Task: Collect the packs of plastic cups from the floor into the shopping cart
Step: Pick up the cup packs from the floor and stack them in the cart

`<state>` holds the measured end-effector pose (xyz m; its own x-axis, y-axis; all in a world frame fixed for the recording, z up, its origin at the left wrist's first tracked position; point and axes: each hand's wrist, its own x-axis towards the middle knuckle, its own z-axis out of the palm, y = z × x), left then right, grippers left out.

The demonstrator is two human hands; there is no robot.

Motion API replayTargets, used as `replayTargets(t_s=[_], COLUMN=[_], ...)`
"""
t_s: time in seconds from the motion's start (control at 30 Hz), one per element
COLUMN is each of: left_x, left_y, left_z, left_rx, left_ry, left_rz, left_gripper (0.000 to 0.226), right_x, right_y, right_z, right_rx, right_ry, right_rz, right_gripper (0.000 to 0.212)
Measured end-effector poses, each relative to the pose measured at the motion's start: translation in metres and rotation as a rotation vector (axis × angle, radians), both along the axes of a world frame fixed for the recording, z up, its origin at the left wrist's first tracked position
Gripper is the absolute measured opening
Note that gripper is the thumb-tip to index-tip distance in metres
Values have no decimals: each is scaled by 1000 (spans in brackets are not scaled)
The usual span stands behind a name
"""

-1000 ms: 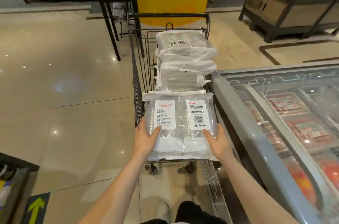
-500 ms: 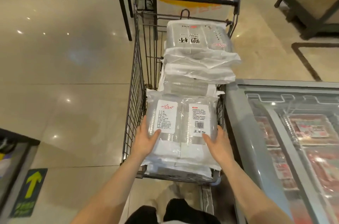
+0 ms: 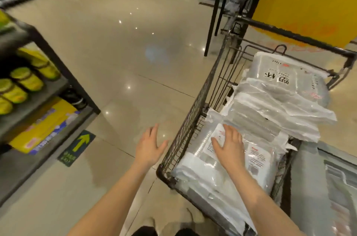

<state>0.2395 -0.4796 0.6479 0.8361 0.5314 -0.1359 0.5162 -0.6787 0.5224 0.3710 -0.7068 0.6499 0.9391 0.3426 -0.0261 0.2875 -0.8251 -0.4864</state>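
Note:
A black wire shopping cart [image 3: 195, 118] stands at the right, piled with clear packs of plastic cups. The nearest pack [image 3: 257, 160], with white labels, lies flat on top at the cart's near end. A taller stack of packs [image 3: 278, 89] fills the far end. My right hand [image 3: 229, 145] rests flat on the nearest pack with fingers spread. My left hand [image 3: 149, 146] hovers over the floor left of the cart, fingers spread and holding nothing. No pack shows on the floor in view.
A dark shelf unit [image 3: 36, 100] with yellow-green bottles and a yellow package stands at the left. A green arrow sticker [image 3: 77, 147] marks the tiled floor. A freezer chest [image 3: 328, 177] borders the cart on the right. A black-legged table [image 3: 231, 3] and yellow sign [image 3: 309, 0] stand beyond.
The pack went down onto the cart's near end. My left hand let go and moved left, out over the floor. My view turned left, bringing the shelf unit in.

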Motion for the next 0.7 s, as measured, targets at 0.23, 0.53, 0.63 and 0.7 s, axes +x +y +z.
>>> replayTargets(t_s=[0.23,0.53,0.63,0.7], left_x=[-119,-368,-454,-504], left_y=[85,181,199,202], left_z=[18,20,28,35], left_rx=[165,303,306,315], left_ry=[-8,88,137,157], left_rz=[311,574,716,837], left_gripper=[69,74,77,78], right_x=[-41,-213,-282,-327], right_y=[132,309,362,396], right_z=[13,5,4,6], right_rx=[-91,-67,-91,-101], right_ry=[-78,-24,-40,-41], right_rz=[476,942,1100,1200], right_gripper=[56,60,61,64])
